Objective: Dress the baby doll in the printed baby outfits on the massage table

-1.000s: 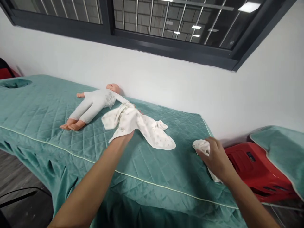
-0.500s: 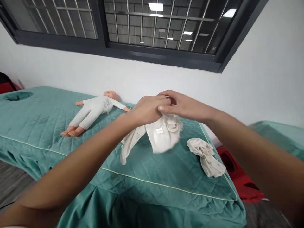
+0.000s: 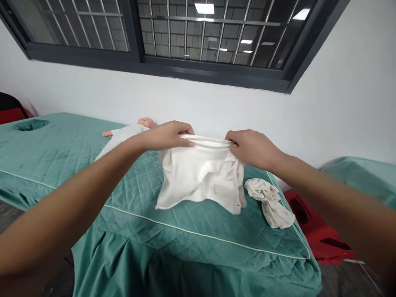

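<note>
left hand [image 3: 175,135] and right hand [image 3: 252,147] pinch a white cloth garment [image 3: 201,175] by its top edge, fingers curled closed.

Close head-worn view, forward and down

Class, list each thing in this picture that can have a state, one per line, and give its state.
Garment: held up by its upper edge, spread, hanging
Left hand: pinching that edge
Right hand: gripping it farther along
Cloth: crumpled, lying loose
Doll: lying down, partly hidden
Bed: covered in quilted green
</note>
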`<state>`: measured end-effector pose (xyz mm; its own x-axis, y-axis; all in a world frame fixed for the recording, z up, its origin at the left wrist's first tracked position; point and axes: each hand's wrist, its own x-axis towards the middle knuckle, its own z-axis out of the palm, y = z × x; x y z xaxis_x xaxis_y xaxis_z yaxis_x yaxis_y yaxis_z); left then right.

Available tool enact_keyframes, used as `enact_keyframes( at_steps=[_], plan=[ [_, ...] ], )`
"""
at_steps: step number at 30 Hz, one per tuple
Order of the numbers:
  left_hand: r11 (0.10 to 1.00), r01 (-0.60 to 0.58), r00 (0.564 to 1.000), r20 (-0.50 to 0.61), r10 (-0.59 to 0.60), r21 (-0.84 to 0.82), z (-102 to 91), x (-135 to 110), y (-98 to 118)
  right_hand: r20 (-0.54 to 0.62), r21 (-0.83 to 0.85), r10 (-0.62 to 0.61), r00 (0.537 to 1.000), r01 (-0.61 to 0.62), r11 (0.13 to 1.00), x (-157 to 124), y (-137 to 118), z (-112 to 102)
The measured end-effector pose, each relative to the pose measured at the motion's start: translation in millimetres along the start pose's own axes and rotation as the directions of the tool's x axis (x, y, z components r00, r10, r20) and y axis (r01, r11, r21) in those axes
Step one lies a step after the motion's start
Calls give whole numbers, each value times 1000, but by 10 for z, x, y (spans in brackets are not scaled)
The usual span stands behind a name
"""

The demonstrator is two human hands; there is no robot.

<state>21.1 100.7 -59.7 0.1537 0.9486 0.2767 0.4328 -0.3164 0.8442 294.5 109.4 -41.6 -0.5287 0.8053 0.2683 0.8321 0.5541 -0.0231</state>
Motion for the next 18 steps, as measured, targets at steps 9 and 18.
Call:
enact_keyframes(
  at_steps=[9, 18],
  plan=[
    [874, -191, 958, -110, 265, 446, 163, -119, 168, -15, -96, 63, 998, -64, 993, 37, -195, 174],
    [792, 168, 946, -321, 37, 587, -207, -291, -238, -67, 189, 165, 984, -150, 970, -110, 412, 263]
  ],
)
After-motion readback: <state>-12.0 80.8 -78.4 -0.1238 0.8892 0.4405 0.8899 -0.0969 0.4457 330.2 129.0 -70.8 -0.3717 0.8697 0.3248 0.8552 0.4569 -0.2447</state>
